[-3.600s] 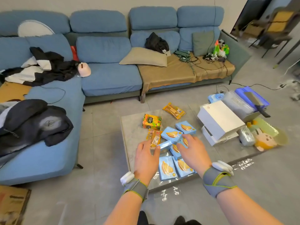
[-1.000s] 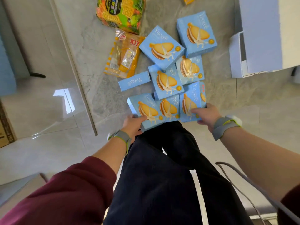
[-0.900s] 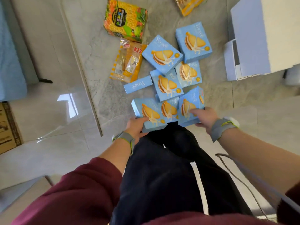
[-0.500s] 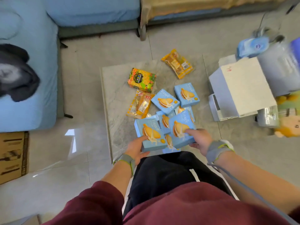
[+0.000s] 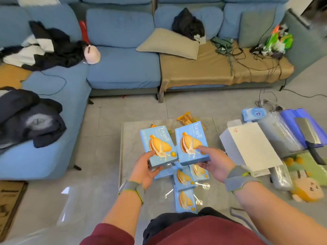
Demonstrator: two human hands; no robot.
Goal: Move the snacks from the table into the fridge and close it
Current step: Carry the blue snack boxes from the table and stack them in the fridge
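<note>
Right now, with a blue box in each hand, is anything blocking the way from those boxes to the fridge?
Cannot tell: the fridge is not in view. The left hand holds one blue box and the right hand another blue box, both lifted above the table. Nothing touches them but the hands.

The two held boxes (image 5: 157,145) are smooth printed card with a slight sheen. The surface (image 5: 131,138) looks like polished grey stone. The floor (image 5: 99,124) is glossy tile. The sofa (image 5: 122,68) is matt blue cloth; both wristbands (image 5: 131,187) are grey fabric.
</note>
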